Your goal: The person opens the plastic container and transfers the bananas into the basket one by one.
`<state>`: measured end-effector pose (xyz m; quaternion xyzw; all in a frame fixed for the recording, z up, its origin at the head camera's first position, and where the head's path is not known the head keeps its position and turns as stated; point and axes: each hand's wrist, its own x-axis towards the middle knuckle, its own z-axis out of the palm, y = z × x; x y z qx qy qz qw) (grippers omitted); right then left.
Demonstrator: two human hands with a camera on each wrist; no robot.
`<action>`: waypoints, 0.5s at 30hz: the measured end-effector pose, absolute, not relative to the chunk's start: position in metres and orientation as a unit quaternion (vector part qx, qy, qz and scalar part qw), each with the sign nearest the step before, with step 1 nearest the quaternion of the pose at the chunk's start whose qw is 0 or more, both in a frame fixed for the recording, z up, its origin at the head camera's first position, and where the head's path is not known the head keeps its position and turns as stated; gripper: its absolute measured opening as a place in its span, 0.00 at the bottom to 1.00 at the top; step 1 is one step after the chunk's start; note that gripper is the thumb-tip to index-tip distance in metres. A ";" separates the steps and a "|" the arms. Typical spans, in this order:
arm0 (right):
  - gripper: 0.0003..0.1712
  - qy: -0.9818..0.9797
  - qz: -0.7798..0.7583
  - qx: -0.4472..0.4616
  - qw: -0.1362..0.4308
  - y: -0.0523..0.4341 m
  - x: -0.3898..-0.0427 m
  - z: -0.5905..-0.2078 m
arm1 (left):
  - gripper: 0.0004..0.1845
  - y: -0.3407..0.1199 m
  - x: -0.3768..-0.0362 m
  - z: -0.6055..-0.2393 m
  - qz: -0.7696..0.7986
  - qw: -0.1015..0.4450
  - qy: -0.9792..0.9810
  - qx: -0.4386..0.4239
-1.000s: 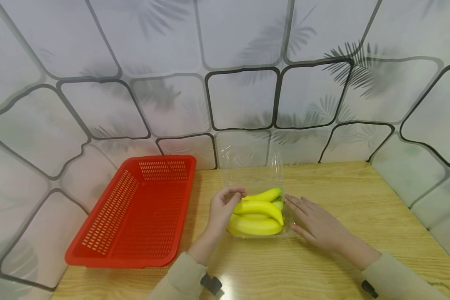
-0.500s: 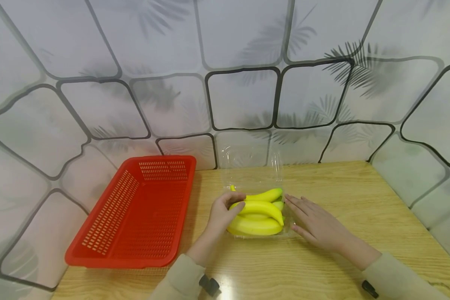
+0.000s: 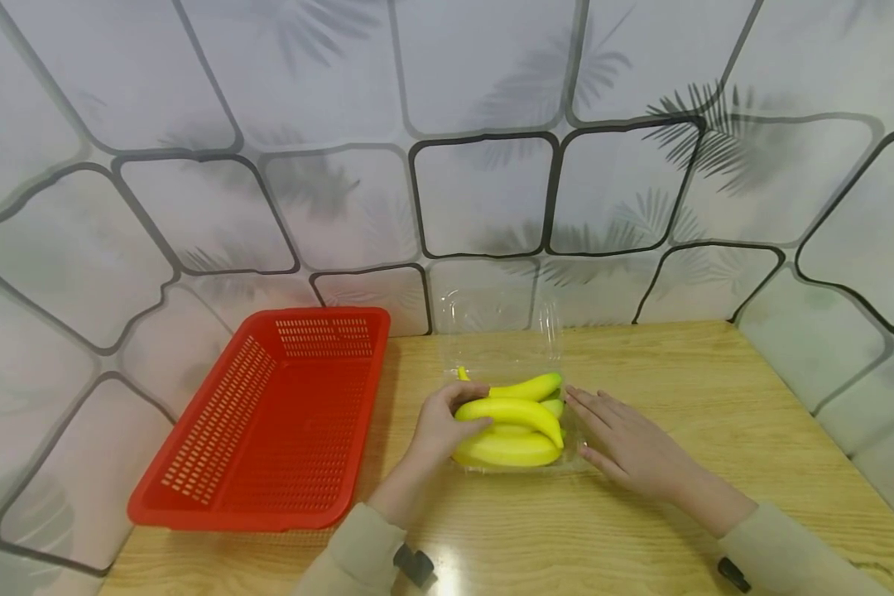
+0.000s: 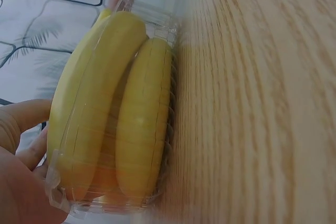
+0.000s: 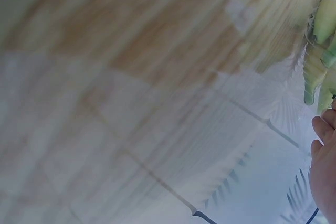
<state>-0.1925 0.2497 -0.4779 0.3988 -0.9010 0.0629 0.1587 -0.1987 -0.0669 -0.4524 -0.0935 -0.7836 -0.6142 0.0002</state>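
Yellow bananas [image 3: 510, 426] lie crosswise, left hand [image 3: 439, 426] curled on their stem end, right hand [image 3: 629, 447] flat beside.

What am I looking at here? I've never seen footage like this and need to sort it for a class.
No machine here: a person works with two bare hands. The wide picture comes from a camera on their head, looking down at a light wooden table. The two close, tilted pictures come from cameras worn on each wrist. On the table sit a red perforated plastic basket and a clear plastic clamshell box, lid open, holding a bunch of yellow bananas. The left hand grips the bunch at its left end. The right hand lies flat with straight fingers against the box's right side. The left wrist view shows the bananas through the clear plastic; the right wrist view is mostly blur.
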 end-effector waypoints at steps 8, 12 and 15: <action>0.42 -0.899 0.067 0.401 0.163 0.249 -0.192 -0.478 | 0.23 -0.067 -0.198 -0.453 -0.600 0.010 -0.792 -0.111; 0.43 -0.898 0.066 0.402 0.165 0.249 -0.193 -0.479 | 0.22 -0.067 -0.198 -0.452 -0.600 0.005 -0.794 -0.102; 0.43 -0.899 0.065 0.400 0.163 0.249 -0.193 -0.479 | 0.22 -0.066 -0.198 -0.451 -0.599 0.002 -0.795 -0.091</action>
